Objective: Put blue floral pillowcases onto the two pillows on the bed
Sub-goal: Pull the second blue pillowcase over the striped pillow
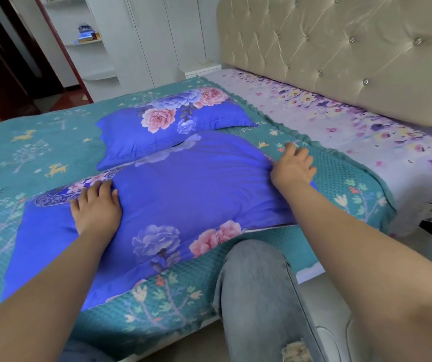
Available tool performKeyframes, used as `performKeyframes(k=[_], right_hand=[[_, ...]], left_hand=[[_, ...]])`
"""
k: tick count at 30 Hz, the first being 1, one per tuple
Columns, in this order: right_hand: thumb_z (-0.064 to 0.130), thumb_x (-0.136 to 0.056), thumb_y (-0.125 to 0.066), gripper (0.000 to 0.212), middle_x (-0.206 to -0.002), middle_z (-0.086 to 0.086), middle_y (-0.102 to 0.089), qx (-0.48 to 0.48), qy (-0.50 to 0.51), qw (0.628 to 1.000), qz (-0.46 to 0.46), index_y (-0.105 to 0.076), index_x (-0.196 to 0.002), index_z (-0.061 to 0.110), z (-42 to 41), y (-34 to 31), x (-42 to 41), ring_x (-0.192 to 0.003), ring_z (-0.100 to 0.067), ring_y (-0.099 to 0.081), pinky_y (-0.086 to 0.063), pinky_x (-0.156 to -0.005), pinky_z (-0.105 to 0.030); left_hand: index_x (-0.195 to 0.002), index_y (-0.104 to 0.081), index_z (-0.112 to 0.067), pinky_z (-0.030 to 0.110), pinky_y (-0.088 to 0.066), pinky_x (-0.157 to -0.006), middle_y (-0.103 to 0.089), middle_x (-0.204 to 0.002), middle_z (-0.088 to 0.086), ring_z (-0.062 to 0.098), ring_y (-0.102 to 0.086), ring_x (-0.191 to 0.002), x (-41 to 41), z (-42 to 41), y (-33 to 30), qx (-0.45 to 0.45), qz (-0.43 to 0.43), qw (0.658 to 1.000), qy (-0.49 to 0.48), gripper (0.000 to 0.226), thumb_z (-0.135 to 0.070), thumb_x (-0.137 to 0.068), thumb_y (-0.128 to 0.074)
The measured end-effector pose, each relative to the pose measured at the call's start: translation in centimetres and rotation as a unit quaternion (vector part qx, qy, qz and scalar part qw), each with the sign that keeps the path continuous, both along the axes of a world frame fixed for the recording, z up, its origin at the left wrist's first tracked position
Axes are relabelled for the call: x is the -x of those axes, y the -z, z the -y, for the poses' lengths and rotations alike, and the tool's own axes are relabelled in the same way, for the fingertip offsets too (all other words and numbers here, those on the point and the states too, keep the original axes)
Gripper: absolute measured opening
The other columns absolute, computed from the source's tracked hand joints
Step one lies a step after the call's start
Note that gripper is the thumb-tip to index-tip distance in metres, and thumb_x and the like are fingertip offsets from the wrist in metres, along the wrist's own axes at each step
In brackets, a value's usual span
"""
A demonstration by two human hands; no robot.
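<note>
Two pillows in blue floral pillowcases lie on the bed. The far pillow [162, 131] rests flat behind the near one. The near pillow [183, 194] lies across the teal bedspread in front of me. My left hand [96, 207] presses flat on its left part with straight fingers. My right hand [293, 165] is at the pillow's right edge, where the cloth bunches under my palm; its fingers are spread over the edge onto the bedspread.
A teal patterned bedspread [39, 152] covers the bed, with a lilac floral sheet [340, 121] beyond it. A beige tufted headboard [340, 48] stands at right. White wardrobe doors [157, 35] are behind. My knee in grey jeans [256, 283] leans against the bed edge.
</note>
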State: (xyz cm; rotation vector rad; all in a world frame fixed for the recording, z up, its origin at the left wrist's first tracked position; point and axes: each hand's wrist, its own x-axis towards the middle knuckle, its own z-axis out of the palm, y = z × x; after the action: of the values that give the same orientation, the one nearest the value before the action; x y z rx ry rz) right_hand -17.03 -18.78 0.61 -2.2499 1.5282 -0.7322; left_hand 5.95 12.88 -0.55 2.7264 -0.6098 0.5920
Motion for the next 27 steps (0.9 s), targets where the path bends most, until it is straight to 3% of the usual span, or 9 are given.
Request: performKeyframes(k=[2, 6, 11, 16, 19, 21, 23, 25, 27], right_hand=[[0.047, -0.090, -0.050, 0.060, -0.142, -0.013, -0.034, 0.017, -0.101, 0.994, 0.027, -0.031, -0.141, 0.022, -0.8, -0.6, -1.6, -0.131, -0.034, -0.032, -0.028, -0.105, -0.049], [0.093, -0.058, -0.027, 0.104, -0.159, -0.002, -0.006, -0.148, -0.280, 0.945, -0.083, -0.009, -0.147, 0.043, -2.3, 2.1, -3.2, -0.145, -0.030, -0.007, -0.012, -0.114, -0.057], [0.079, -0.070, -0.049, 0.104, -0.159, -0.007, 0.007, -0.157, -0.311, 0.935, -0.064, 0.005, -0.149, 0.039, -1.8, 2.9, -1.8, -0.146, -0.025, 0.006, -0.004, -0.118, -0.049], [0.086, -0.065, -0.041, 0.101, -0.158, 0.004, -0.001, 0.007, -0.314, 0.949, -0.040, 0.003, -0.146, 0.046, -5.6, 2.9, -0.5, -0.145, -0.030, -0.003, -0.013, -0.112, -0.060], [0.092, -0.058, -0.026, 0.105, -0.158, 0.004, -0.001, 0.095, -0.375, 0.919, -0.077, 0.007, -0.146, 0.045, -7.8, 2.8, 0.2, -0.146, -0.031, 0.002, -0.008, -0.113, -0.061], [0.093, -0.055, -0.033, 0.113, -0.158, 0.004, 0.011, 0.165, -0.402, 0.887, -0.153, 0.019, -0.143, 0.044, -8.7, 3.4, 0.7, -0.145, -0.034, 0.008, -0.007, -0.111, -0.065], [0.082, -0.062, -0.051, 0.117, -0.156, 0.003, 0.023, 0.200, -0.387, 0.874, -0.214, 0.027, -0.140, 0.043, -9.1, 4.2, 1.0, -0.144, -0.038, 0.007, -0.010, -0.110, -0.063], [0.055, -0.076, -0.064, 0.114, -0.156, -0.005, 0.021, 0.198, -0.331, 0.895, -0.223, 0.027, -0.142, 0.038, -9.5, 4.0, 0.8, -0.139, -0.040, -0.016, -0.030, -0.104, -0.054], [0.030, -0.084, -0.058, 0.095, -0.157, -0.016, -0.008, 0.199, -0.287, 0.914, -0.205, 0.011, -0.150, 0.026, -10.4, 3.0, 0.3, -0.122, -0.037, -0.041, -0.044, -0.087, -0.042]], left_hand=[[-0.127, -0.052, -0.009, 0.052, -0.031, -0.105, -0.052, -0.131, 0.019, 0.040, -0.047, -0.119, 0.9, 0.8, -0.3, 0.027, 0.024, 0.998, 0.051, 0.041, -0.033, -0.098, -0.036], [-0.125, -0.052, -0.014, 0.051, -0.035, -0.102, -0.048, -0.137, 0.011, 0.032, -0.045, -0.125, 4.6, 1.8, 0.0, -0.035, 0.112, 0.967, 0.227, 0.063, -0.060, -0.086, -0.038], [-0.144, -0.035, -0.015, 0.066, -0.019, -0.107, -0.036, -0.149, 0.006, 0.028, -0.030, -0.139, 8.2, 0.5, 3.2, -0.207, 0.180, 0.917, 0.291, 0.109, -0.087, -0.063, -0.040], [-0.150, -0.019, -0.020, 0.071, -0.010, -0.103, -0.019, -0.157, 0.005, 0.039, -0.017, -0.143, 9.7, -0.6, 4.8, -0.281, 0.170, 0.920, 0.216, 0.128, -0.069, -0.045, -0.075], [-0.148, -0.026, -0.025, 0.066, -0.025, -0.100, -0.033, -0.151, 0.009, 0.044, -0.034, -0.133, 9.8, -1.3, 4.5, -0.253, 0.191, 0.932, 0.177, 0.100, -0.023, -0.061, -0.076], [-0.141, -0.040, -0.019, 0.054, -0.041, -0.089, -0.052, -0.131, 0.016, 0.040, -0.054, -0.113, 8.8, -1.7, 2.6, -0.229, 0.180, 0.944, 0.152, 0.088, -0.011, -0.059, -0.072], [-0.114, -0.062, -0.009, 0.043, -0.049, -0.073, -0.064, -0.097, 0.017, 0.034, -0.064, -0.084, 7.7, -1.6, 0.2, -0.188, 0.170, 0.955, 0.153, 0.064, -0.008, -0.052, -0.075], [-0.079, -0.063, -0.010, 0.038, -0.048, -0.064, -0.064, -0.072, 0.013, 0.031, -0.064, -0.067, 7.0, -1.4, -2.3, -0.140, 0.169, 0.964, 0.149, 0.029, -0.005, -0.052, -0.071], [-0.065, -0.058, -0.012, 0.035, -0.046, -0.061, -0.061, -0.061, 0.010, 0.029, -0.063, -0.058, 6.5, -1.1, -4.1, -0.105, 0.186, 0.964, 0.160, 0.012, -0.007, -0.054, -0.059]])
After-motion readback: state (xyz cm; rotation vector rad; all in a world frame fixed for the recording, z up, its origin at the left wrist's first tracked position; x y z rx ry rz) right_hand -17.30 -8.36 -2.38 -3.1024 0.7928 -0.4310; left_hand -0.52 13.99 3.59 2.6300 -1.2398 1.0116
